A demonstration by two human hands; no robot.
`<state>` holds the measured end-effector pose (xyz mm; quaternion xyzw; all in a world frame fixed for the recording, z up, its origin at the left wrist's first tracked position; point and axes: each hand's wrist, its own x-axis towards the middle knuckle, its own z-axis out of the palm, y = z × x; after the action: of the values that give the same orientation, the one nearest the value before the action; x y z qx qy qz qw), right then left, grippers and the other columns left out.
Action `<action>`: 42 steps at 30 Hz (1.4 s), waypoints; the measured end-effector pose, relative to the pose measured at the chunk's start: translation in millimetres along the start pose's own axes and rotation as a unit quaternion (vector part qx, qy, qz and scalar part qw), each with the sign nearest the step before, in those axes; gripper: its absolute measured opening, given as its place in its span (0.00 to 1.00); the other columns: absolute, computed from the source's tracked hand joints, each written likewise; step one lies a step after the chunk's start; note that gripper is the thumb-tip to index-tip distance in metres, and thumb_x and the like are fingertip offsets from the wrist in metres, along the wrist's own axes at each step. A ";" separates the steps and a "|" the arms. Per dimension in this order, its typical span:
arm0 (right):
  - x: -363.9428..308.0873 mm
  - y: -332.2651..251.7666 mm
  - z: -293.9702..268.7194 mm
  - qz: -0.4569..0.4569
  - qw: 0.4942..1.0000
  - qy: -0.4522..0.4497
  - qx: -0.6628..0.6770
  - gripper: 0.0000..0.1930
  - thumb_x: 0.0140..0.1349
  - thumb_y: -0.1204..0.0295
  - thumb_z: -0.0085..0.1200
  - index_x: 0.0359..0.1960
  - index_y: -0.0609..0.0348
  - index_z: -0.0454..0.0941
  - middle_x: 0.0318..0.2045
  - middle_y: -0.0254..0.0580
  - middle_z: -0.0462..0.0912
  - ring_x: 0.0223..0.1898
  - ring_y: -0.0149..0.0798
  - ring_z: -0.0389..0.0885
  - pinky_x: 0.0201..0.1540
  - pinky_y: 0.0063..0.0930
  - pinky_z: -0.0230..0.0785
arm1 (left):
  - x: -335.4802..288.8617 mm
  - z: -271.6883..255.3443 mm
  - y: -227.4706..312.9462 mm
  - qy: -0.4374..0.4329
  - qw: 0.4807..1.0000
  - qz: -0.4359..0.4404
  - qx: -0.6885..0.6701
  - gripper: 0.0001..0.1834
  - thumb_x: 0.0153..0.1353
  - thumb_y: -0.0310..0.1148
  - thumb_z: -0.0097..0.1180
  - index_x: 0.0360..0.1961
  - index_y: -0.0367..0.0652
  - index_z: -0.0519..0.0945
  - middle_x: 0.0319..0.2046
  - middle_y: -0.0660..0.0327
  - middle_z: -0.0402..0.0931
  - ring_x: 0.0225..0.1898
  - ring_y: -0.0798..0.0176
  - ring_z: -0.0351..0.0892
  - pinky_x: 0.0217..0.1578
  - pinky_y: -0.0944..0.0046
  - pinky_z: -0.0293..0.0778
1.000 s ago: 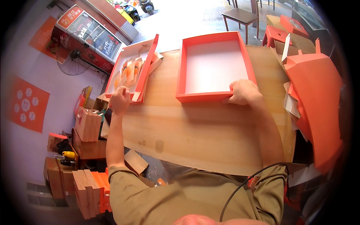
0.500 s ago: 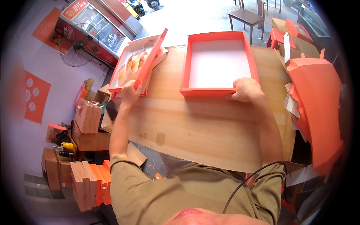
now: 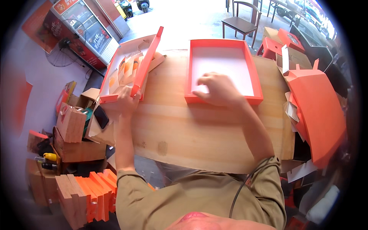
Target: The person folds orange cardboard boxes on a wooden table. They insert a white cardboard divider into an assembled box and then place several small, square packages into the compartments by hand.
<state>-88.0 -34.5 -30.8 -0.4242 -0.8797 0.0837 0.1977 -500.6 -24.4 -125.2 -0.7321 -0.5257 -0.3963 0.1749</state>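
On the left of the table lies a shallow red-orange cardboard box [image 3: 109, 96] with a pale inside. Loose folded card pieces [image 3: 128, 69] in tan and orange lie in it, and its raised right side [image 3: 147, 63] leans up. My left hand [image 3: 127, 100] is closed on the near right corner of this box. To its right rests a second red-orange box [image 3: 251, 71] with a bare white bottom. My right hand [image 3: 219, 89] hovers over the near rim of that second box, fingers bent and apart, holding nothing that I can see.
A wooden table [image 3: 172, 126] carries both boxes. Stacked red-orange card sheets [image 3: 316, 111] stand at the right edge. A dark phone [image 3: 101, 117] lies at the left, near cartons [image 3: 71, 122]. A chair [image 3: 240, 23] and a drinks fridge [image 3: 90, 34] are farther off.
My right hand has let go of the second box's near right corner and moved left over its near rim. My left hand stays on the left box. The whole view has shifted slightly.
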 end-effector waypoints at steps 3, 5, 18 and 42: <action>89.0 -38.9 47.0 0.001 0.984 -0.171 -0.041 0.22 0.67 0.54 0.61 0.54 0.56 0.85 0.53 0.48 0.85 0.58 0.49 0.82 0.61 0.44 0.75 | -4.5 -0.9 -1.1 0.002 1.000 -0.012 0.007 0.15 0.63 0.41 0.66 0.32 0.39 0.78 0.27 0.52 0.74 0.31 0.43 0.78 0.35 0.45 0.74; 149.9 -37.1 87.6 0.028 0.973 -0.217 -0.078 0.26 0.65 0.60 0.58 0.64 0.54 0.78 0.64 0.50 0.77 0.64 0.50 0.77 0.65 0.45 0.72 | 0.4 4.5 3.1 0.003 1.000 -0.011 0.003 0.15 0.62 0.41 0.66 0.32 0.39 0.78 0.27 0.53 0.73 0.31 0.43 0.77 0.35 0.45 0.73; 284.4 11.5 194.3 -0.079 0.988 -0.094 -0.091 0.50 0.46 0.63 0.74 0.76 0.49 0.67 0.78 0.41 0.63 0.81 0.49 0.51 0.81 0.55 0.44 | 4.1 -4.4 8.9 0.040 0.999 0.029 -0.005 0.13 0.61 0.37 0.66 0.30 0.41 0.77 0.26 0.56 0.72 0.30 0.48 0.77 0.35 0.47 0.72; 201.6 72.8 45.6 -0.110 0.959 0.016 -0.261 0.19 0.56 0.81 0.57 0.48 0.49 0.87 0.64 0.41 0.81 0.76 0.46 0.65 0.82 0.55 0.46 | -0.4 -4.6 6.7 0.057 0.998 0.000 0.022 0.15 0.63 0.41 0.65 0.36 0.41 0.77 0.31 0.56 0.72 0.37 0.47 0.75 0.41 0.47 0.70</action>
<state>-168.4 169.1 -39.4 -0.3628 -0.9090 -0.1779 0.1021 -496.4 -30.3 -121.5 -0.7045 -0.5236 -0.4253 0.2206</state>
